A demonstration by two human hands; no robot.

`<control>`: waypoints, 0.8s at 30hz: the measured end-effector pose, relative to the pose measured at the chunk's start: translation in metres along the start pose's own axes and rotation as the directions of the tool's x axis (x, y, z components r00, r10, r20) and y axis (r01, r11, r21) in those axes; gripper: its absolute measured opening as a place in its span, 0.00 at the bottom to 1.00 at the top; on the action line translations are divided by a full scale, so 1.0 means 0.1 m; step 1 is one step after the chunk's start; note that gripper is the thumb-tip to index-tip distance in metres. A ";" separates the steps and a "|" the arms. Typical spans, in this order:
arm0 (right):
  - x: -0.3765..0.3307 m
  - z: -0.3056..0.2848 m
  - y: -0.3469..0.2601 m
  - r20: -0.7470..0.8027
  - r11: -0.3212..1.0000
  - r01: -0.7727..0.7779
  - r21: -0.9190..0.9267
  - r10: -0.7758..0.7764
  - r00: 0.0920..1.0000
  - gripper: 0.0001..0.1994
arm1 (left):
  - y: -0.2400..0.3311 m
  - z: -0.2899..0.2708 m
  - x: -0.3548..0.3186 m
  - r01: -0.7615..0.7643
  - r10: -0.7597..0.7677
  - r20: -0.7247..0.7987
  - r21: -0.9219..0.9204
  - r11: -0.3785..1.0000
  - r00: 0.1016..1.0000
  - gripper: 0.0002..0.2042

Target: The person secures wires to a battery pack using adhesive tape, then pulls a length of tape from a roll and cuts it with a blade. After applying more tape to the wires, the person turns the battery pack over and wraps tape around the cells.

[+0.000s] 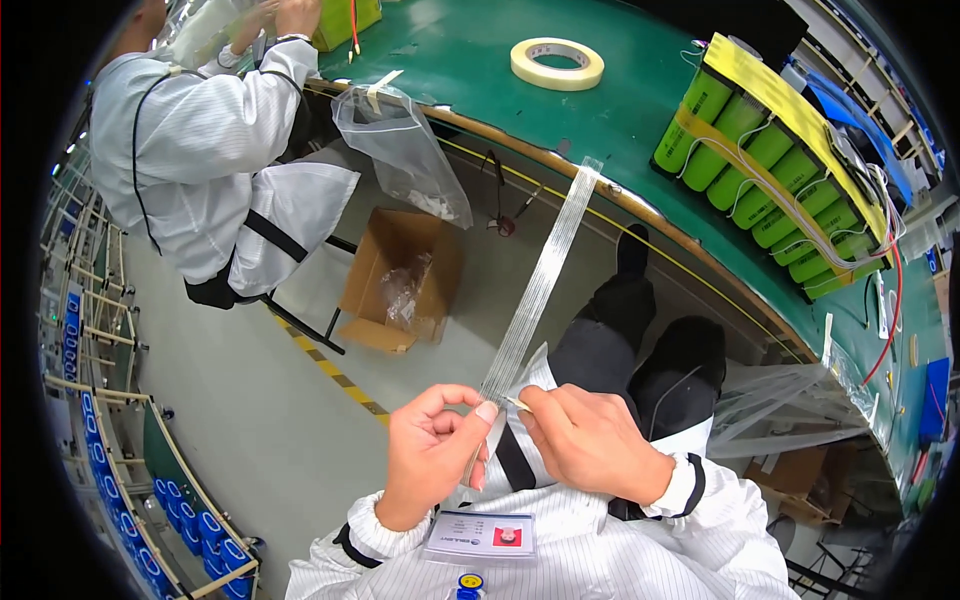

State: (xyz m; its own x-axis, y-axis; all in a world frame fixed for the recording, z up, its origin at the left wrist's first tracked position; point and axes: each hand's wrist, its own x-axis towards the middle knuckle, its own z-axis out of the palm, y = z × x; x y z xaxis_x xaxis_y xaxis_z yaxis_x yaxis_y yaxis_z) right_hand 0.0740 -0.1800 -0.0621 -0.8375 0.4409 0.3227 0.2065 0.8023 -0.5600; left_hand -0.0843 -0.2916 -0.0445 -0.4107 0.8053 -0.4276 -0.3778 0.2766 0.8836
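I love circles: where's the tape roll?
Near the head view's top, right of centre, the tape roll lies on the green table, left of the battery pack.

This is a factory workshop where battery packs are handled. A long green-topped bench [455, 65] carries a pack of green cells [770, 185], a co-worker [200, 150] wears a white work coat, and hazard-striped tape [325, 365] marks the floor [235, 390].

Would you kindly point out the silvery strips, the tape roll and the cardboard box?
Silvery strips [541, 277], head view: midway along their length.
Tape roll [556, 80], head view: front of its ring.
Cardboard box [380, 255], head view: bare wall.
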 end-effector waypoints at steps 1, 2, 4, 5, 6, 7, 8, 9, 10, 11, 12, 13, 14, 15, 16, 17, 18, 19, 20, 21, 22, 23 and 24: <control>0.01 0.01 0.00 0.015 1.000 0.007 -0.009 -0.006 1.000 0.10 | 0.00 -0.01 0.01 0.003 -0.004 0.022 0.015 1.000 1.000 0.06; 0.00 0.02 0.00 0.032 1.000 0.014 -0.017 -0.013 0.999 0.10 | 0.00 -0.02 0.01 0.007 -0.008 0.042 0.030 1.000 0.999 0.06; 0.00 0.03 0.00 0.035 0.999 0.013 -0.033 -0.012 0.999 0.10 | -0.01 -0.04 0.03 0.007 -0.010 0.047 0.053 0.999 0.999 0.06; 0.00 0.04 0.01 0.037 0.998 0.016 -0.053 -0.014 0.999 0.10 | -0.01 -0.04 0.04 0.003 -0.007 0.053 0.076 0.997 0.999 0.05; 0.00 0.05 0.02 0.038 0.998 0.013 -0.055 -0.011 0.999 0.10 | -0.02 -0.04 0.05 0.005 -0.010 0.056 0.074 0.997 0.998 0.05; 0.00 0.06 0.03 0.035 0.997 0.017 -0.080 -0.014 0.999 0.10 | -0.02 -0.02 0.07 -0.014 0.010 0.047 0.083 0.996 0.999 0.05; 0.00 0.05 0.03 0.030 0.994 0.018 -0.109 -0.015 0.999 0.11 | -0.02 0.00 0.09 -0.034 0.030 0.043 0.092 0.995 0.999 0.05; 0.01 0.04 0.02 0.053 0.995 -0.003 -0.100 0.009 0.999 0.11 | -0.03 0.00 0.09 -0.038 0.033 0.066 0.088 0.995 0.997 0.05; 0.01 0.01 0.02 0.070 0.994 -0.028 -0.108 0.036 0.997 0.12 | -0.05 -0.01 0.10 -0.036 0.032 0.041 0.094 0.995 0.999 0.05; -0.01 0.04 0.04 0.073 0.998 -0.015 -0.068 0.020 0.997 0.13 | -0.05 0.01 0.08 -0.042 0.039 0.030 0.098 0.994 0.999 0.05; -0.03 0.09 0.08 0.034 0.998 0.030 -0.051 -0.028 0.999 0.14 | -0.07 -0.03 0.08 -0.031 0.026 0.061 0.091 0.995 0.998 0.06; -0.03 0.07 0.05 0.041 0.997 0.044 -0.062 -0.041 0.998 0.14 | -0.07 -0.09 0.05 -0.027 0.019 0.089 0.088 0.996 0.996 0.06; -0.04 0.08 0.03 0.035 0.998 0.041 -0.050 -0.039 0.999 0.15 | -0.06 -0.11 0.02 0.016 -0.023 0.091 0.077 0.997 0.996 0.06; -0.05 0.12 0.01 -0.004 0.997 0.069 -0.040 -0.070 0.998 0.15 | -0.03 -0.13 -0.03 0.057 -0.063 0.074 0.074 0.996 0.995 0.07; -0.05 0.11 0.00 0.025 0.998 0.051 -0.021 -0.051 0.998 0.15 | -0.03 -0.11 -0.05 0.030 -0.040 0.128 0.074 0.997 0.991 0.07; -0.07 0.12 0.02 0.021 0.999 0.038 -0.021 -0.038 0.999 0.15 | -0.02 -0.10 -0.06 0.077 -0.090 0.155 0.091 0.993 0.984 0.10; -0.09 0.11 0.05 0.016 0.999 0.027 -0.018 -0.027 1.000 0.14 | -0.02 -0.08 -0.02 0.121 -0.140 0.177 0.112 0.986 0.974 0.14; -0.11 0.09 0.08 0.026 1.000 0.013 0.009 -0.013 1.000 0.13 | -0.03 -0.08 0.02 0.098 -0.122 0.212 0.123 0.988 0.970 0.14; -0.12 0.06 0.09 0.001 1.000 0.002 -0.009 -0.002 1.000 0.13 | -0.05 -0.09 0.05 0.131 -0.155 0.224 0.120 0.984 0.962 0.13; -0.13 0.03 0.10 0.005 1.000 -0.012 0.014 0.011 1.000 0.12 | -0.06 -0.10 0.07 0.165 -0.188 0.232 0.118 0.979 0.954 0.13; -0.17 0.01 0.08 0.020 0.999 -0.027 0.045 0.026 0.999 0.12 | -0.10 -0.12 0.07 0.162 -0.190 0.246 0.130 0.978 0.950 0.13; -0.18 -0.01 0.08 0.009 0.998 -0.036 0.042 0.036 0.999 0.12 | -0.14 -0.15 0.08 0.157 -0.177 0.207 0.110 0.981 0.962 0.12; -0.19 -0.02 0.08 0.011 0.999 -0.029 0.042 0.029 1.000 0.11 | -0.16 -0.19 0.09 0.153 -0.166 0.161 0.089 0.984 0.973 0.12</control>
State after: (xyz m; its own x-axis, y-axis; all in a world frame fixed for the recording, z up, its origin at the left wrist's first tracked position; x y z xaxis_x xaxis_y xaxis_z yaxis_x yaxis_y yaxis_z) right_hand 0.0924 -0.1809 -0.0709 -0.8368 0.4594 0.2980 0.2095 0.7714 -0.6009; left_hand -0.0975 -0.2986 -0.0666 -0.2038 0.8219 -0.5319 -0.3606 0.4421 0.8213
